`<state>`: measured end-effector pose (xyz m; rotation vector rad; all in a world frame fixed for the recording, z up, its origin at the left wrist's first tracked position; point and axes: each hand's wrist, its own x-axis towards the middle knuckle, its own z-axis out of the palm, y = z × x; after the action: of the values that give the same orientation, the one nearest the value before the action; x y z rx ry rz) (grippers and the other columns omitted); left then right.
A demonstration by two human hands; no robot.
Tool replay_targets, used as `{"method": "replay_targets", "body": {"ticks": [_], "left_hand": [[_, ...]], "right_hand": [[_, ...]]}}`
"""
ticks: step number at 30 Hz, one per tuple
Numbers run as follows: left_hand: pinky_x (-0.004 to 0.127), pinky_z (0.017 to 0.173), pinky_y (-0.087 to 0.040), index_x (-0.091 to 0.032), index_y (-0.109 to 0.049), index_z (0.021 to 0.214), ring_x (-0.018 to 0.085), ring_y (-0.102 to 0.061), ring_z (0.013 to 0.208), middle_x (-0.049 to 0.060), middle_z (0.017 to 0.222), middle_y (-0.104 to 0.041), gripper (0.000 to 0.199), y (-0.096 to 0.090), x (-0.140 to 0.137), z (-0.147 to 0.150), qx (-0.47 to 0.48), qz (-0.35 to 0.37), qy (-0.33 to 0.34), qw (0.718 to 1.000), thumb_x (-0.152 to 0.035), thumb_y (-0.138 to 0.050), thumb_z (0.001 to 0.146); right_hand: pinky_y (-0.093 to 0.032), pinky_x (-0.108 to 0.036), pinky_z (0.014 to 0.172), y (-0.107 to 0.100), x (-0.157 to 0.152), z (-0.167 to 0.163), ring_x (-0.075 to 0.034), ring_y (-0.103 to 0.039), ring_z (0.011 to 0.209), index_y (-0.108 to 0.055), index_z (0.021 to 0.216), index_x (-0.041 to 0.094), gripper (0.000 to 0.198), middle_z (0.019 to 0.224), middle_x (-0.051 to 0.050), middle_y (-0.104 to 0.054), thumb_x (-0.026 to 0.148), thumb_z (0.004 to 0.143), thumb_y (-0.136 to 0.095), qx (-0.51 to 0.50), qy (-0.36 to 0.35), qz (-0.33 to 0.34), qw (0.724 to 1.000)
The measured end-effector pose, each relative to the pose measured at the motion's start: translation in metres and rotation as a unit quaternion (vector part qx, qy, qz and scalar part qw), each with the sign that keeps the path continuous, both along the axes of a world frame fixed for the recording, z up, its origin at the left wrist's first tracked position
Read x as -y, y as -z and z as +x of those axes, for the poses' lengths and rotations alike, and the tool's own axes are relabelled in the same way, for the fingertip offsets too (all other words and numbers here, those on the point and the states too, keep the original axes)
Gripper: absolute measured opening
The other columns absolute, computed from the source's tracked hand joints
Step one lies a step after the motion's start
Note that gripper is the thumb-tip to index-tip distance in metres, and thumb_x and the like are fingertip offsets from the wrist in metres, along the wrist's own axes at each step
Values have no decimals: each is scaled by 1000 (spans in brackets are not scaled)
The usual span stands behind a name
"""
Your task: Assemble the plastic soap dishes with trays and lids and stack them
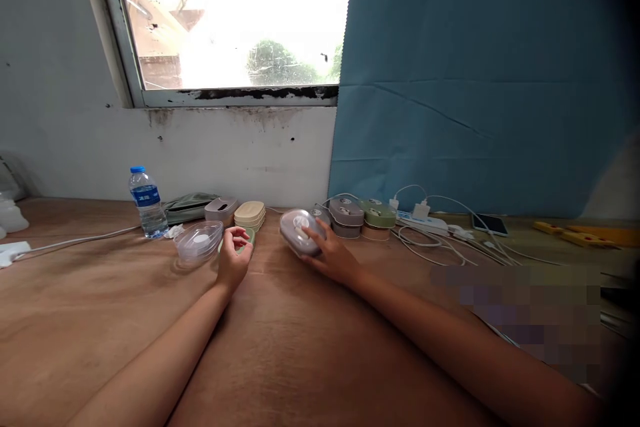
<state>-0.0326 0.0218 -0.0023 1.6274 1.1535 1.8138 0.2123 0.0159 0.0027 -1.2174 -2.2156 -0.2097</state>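
My right hand (333, 253) grips a greyish-purple lidded box (295, 223) with a clear, shiny top and a pale mark on it. The box is tilted, held between thumb and fingers above the table. My left hand (234, 257) is loosely curled with nothing visible in it, its fingers slightly apart from the thumb. Behind that hand lies a light green piece (250, 235), partly hidden by the fingers. Just left of it sit clear plastic containers (193, 243), apparently nested. A stack of cream lids (250, 213) stands behind the left hand, beside a mauve container (221, 209).
Purple (346, 213) and green (379, 217) boxes stand along the wall at right. A power strip (423, 222) with looping white cables and a phone (490, 223) lie beyond. Left stand a water bottle (147, 207) and grey-green pouch (190, 207). Yellow pieces (575, 237) lie far right.
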Motion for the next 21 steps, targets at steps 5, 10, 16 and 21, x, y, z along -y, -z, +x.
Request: {"method": "replay_targets", "body": {"ticks": [5,10,16,21], "left_hand": [[22,61,-37,-20,-45,85,10,-47,61,-3,75,-49,24,3,-7,-4,-18,-20,-50,998,-12,-53,64],[25,64,-36,-20,-46,84,12,-48,62,-2,74,-51,22,5,-12,-9,-96,17,-81,992,-12,-52,64],[31,72,-35,-20,-45,81,17,-49,69,0,74,-54,18,4,-20,-26,-264,51,-166,949,-12,-50,66],[32,72,-36,-19,-48,78,19,-50,75,2,76,-57,10,2,-23,-35,-344,18,-205,916,-17,-49,69]], "right_hand": [[-26,-45,95,-19,-64,-9,-34,-29,118,-28,132,23,61,137,-15,-19,44,80,-49,78,174,49,980],[-25,-48,89,-20,-97,-8,-40,-30,113,-39,125,11,59,126,-23,-34,45,78,-51,80,234,39,968],[-26,-45,86,-20,-108,-6,-35,-36,106,-41,120,8,58,111,-22,-47,48,79,-47,96,278,32,955],[-25,-46,85,-29,-98,-11,-38,-34,107,-39,120,1,55,115,-26,-44,36,79,-49,124,250,59,959]]}}
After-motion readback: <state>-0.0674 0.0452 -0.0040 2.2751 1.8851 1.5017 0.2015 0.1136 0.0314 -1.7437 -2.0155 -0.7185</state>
